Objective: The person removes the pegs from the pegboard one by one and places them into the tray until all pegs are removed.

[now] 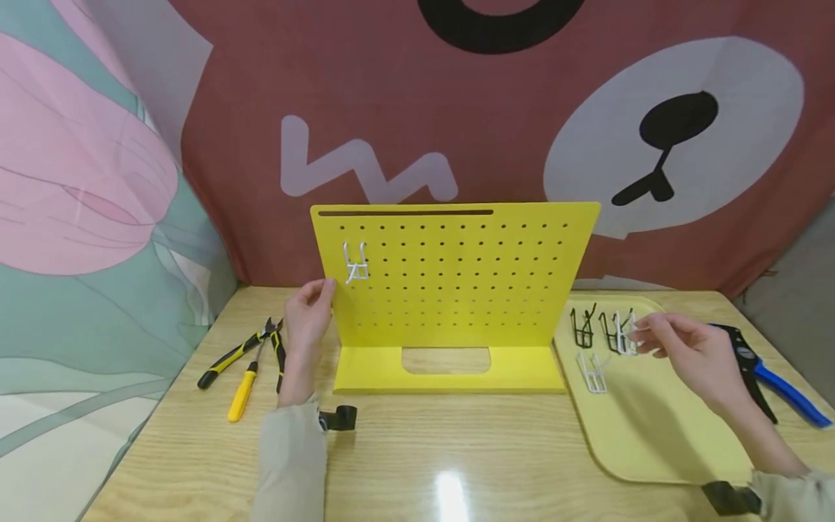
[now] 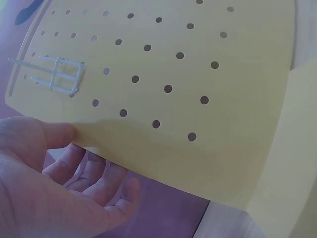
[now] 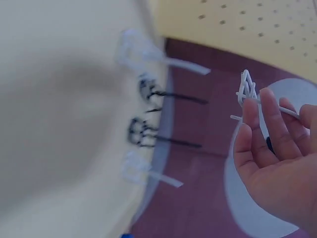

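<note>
A yellow pegboard (image 1: pixel 457 275) stands upright on its base. Its left edge is pinched by my left hand (image 1: pixel 309 319), thumb on the front and fingers behind, as the left wrist view shows. One white wire hook (image 2: pixel 64 74) hangs on the board's upper left. Over the tray, my right hand (image 1: pixel 694 355) holds another white wire hook (image 3: pixel 246 89) between thumb and fingers. Near it on the yellow tray (image 1: pixel 659 428) are black wire hooks (image 1: pixel 583 330) and a white wire hook (image 1: pixel 593 373); the right wrist view shows a second white one there.
Left of the board lie black-and-yellow pliers (image 1: pixel 235 355) and a yellow-handled screwdriver (image 1: pixel 243 391). A blue-and-black hand tool (image 1: pixel 783 384) lies at the tray's right side. Behind the wooden table (image 1: pixel 417 449) hangs a printed cloth (image 1: pixel 404 94).
</note>
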### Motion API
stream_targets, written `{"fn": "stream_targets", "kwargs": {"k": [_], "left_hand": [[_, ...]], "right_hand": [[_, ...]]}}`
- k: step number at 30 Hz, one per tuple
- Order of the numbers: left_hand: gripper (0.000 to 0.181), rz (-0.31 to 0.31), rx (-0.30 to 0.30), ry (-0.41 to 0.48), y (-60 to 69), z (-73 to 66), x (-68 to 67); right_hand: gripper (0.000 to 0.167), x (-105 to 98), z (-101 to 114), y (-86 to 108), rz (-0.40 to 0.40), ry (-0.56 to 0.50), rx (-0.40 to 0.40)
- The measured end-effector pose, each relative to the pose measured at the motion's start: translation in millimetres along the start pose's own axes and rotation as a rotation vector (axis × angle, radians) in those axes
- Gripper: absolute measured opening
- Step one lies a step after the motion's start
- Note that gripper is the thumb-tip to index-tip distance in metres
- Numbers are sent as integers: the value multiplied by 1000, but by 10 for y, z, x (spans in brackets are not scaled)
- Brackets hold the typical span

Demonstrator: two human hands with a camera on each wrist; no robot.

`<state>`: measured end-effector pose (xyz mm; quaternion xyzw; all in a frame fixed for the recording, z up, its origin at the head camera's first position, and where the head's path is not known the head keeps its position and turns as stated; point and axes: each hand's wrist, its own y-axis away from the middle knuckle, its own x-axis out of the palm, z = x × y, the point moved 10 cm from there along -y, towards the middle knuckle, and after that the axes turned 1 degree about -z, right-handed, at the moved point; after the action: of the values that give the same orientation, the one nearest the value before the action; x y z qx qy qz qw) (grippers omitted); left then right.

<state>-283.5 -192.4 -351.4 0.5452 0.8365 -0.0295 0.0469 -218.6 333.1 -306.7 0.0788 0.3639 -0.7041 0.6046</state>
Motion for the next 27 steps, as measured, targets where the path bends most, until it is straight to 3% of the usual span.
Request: {"fn": "stream_targets", "kwargs": {"k": [6,12,20,27], "left_hand": [[37,0,-8,-28,11,8,-11],[39,4,-6,-23,3,-13,-8],[37,-14,-6,-16,-8,-6,-34],[36,-7,1,-22,-11,-13,-10]], "right_hand": [[24,93,-370,162,117,-12,120],[26,166,-639,241,174,-24,202],[33,263,-770,294,202,-21,263],[30,290,-797,301,209,-39,252]]}}
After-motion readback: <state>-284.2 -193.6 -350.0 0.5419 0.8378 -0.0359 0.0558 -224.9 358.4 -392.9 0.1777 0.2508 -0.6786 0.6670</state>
